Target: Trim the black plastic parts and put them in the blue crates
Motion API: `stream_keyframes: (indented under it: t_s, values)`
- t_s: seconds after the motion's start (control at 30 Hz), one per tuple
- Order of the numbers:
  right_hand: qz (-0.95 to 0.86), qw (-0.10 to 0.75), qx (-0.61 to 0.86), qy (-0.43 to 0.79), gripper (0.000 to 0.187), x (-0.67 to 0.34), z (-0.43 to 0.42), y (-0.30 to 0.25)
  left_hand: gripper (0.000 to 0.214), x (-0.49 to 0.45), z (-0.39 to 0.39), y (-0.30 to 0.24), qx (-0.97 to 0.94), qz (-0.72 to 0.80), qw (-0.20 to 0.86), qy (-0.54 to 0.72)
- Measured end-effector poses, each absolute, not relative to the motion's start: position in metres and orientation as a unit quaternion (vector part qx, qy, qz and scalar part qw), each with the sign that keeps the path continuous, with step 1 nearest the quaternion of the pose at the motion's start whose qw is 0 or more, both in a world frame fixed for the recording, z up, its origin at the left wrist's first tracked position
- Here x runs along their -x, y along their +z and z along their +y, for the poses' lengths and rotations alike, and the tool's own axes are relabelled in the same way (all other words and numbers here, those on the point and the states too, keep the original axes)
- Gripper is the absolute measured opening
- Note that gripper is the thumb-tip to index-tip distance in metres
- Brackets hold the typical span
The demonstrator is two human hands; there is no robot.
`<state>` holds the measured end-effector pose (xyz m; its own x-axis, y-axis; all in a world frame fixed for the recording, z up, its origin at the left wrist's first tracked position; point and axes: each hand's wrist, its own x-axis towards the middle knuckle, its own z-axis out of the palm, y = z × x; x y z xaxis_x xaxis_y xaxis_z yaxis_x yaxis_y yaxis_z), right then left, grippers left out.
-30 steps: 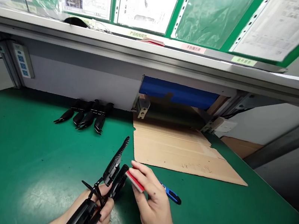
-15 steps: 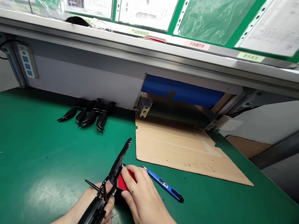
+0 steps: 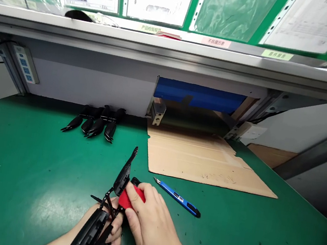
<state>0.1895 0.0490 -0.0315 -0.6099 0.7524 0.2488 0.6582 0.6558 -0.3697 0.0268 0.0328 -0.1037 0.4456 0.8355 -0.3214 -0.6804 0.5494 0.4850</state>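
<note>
My left hand is closed around a long black plastic part with ribbed, pointed blades, held upright near the bench's front edge. My right hand pinches a small red block and presses it against the side of that part. A blue utility knife lies on the green mat just right of my right hand, untouched.
Several black ribbed parts lie together at the back of the green bench. A flat cardboard sheet covers the back right, under a blue bin. A shelf rail with papers runs overhead.
My right hand turned the red block from held edge-on beside the part to pressed flat against it, moving slightly left and down. The black part tilted a little in my left hand.
</note>
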Motion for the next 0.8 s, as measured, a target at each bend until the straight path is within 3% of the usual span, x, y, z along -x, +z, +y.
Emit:
stream_keyframes:
  t_s: [0.13,0.3,0.8]
  values:
    - [-0.900,0.196,0.367,0.126,0.047,-0.190,0.049,-0.034,0.020,-0.028,0.030,-0.099,-0.144,0.271,0.821,0.481]
    - [-0.894,0.212,0.376,0.119,0.041,-0.191,0.050,-0.034,0.013,-0.026,0.029,-0.092,-0.154,0.285,0.799,0.507]
    - [-0.896,0.218,0.365,0.125,0.038,-0.188,0.052,-0.036,0.028,-0.023,0.033,-0.090,-0.152,0.291,0.806,0.493]
